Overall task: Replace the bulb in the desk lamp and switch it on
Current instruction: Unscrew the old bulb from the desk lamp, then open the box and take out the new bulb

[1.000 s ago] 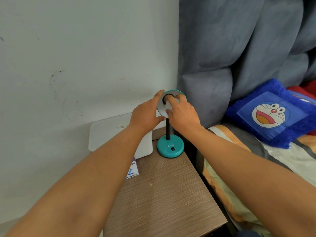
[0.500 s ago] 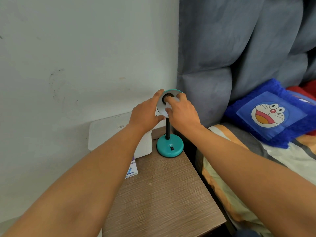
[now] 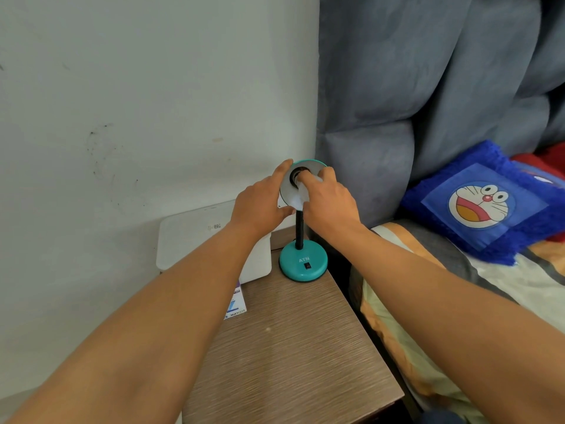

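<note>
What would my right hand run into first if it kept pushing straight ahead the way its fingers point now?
Probably the lamp shade: the right hand, holding the white bulb, points into the shade's dark socket opening. Behind that stands the wall, though depth is unclear.

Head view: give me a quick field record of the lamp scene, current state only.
lamp: teal desk lamp, upright on wooden bedside table
shade: left hand grips the lamp shade at its left rim
bulb: right hand holds white bulb at the socket
bulb seated: cannot tell
light: off
switch: black rocker switch on base, untouched
beside lamp: white box, leaflet
</note>
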